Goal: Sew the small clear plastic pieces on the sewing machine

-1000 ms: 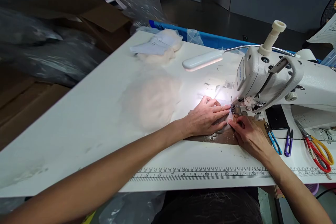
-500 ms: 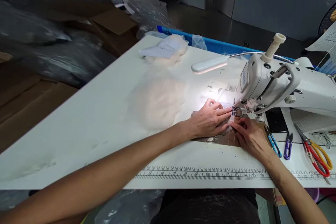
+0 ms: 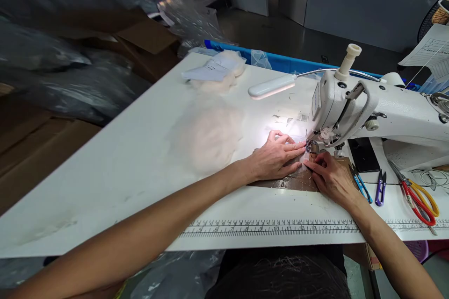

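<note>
My left hand (image 3: 277, 158) lies flat with fingers stretched out, its fingertips close to the presser foot (image 3: 310, 146) of a white sewing machine (image 3: 354, 107). Under and beside those fingers is thin, sheer white fabric (image 3: 299, 172), mostly covered by the hand. My right hand (image 3: 329, 177) is just right of it, thumb and forefinger pinched on the fabric's near edge in front of the foot. Beneath the work lies a brown, shiny plate (image 3: 301, 183). A lamp (image 3: 271, 86) lights the needle area; the needle itself is too small to make out.
Blue thread snips (image 3: 361, 186), purple snips (image 3: 380, 189) and red-and-yellow scissors (image 3: 419, 201) lie at the right. A black phone (image 3: 364, 155) rests beside the machine. Pale fabric pieces (image 3: 210, 135) and a paper slip (image 3: 206, 69) lie left. A printed ruler (image 3: 273, 229) runs along the front edge.
The view has shifted slightly, so the machine and table appear a little farther left. Both hands keep nearly the same pose at the presser foot.
</note>
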Available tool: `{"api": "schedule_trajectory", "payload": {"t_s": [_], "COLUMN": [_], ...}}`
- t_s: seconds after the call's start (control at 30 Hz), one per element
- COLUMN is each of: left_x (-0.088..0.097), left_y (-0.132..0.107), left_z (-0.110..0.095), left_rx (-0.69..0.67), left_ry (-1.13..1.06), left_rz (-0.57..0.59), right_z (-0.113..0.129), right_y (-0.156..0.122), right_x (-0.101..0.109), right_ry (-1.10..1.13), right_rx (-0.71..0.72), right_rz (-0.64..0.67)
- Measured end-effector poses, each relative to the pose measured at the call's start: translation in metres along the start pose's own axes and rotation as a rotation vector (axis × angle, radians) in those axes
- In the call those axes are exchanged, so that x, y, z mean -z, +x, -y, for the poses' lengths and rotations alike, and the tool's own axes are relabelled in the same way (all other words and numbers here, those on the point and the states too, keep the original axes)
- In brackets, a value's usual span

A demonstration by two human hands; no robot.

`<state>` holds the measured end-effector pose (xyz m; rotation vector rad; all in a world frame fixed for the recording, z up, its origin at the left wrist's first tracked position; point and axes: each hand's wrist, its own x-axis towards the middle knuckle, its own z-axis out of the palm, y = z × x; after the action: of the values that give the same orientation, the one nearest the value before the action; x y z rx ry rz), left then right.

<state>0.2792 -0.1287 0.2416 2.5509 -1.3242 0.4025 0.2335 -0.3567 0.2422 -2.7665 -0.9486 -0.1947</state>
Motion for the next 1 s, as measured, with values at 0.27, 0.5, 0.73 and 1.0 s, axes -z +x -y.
{"api": "schedule_trajectory", "payload": {"t_s": [0.27, 0.5, 0.73, 1.0], "left_x": [0.003, 0.005, 0.009, 0.008], "left_y": [-0.002, -0.002, -0.001, -0.002], "left_z": [-0.003, -0.002, -0.002, -0.006], "left_rx": [-0.081, -0.194, -0.239, -0.242], "left_ry": [0.056, -0.129, -0.077, 0.024], "left_rz": [-0.139, -0.126, -0.098, -0.04], "right_z": [-0.001, -0.002, -0.003, -0.003], "right_y": [0.001, 0.0, 0.0, -0.001], "right_x": [-0.001, -0.001, 0.0, -0.001], "right_ry": [0.08, 0.146, 0.179, 0.183], "right_rx": [-0.045, -0.066, -0.087, -0.069], "right_rz": [0.008, -0.007, -0.004, -0.041]}}
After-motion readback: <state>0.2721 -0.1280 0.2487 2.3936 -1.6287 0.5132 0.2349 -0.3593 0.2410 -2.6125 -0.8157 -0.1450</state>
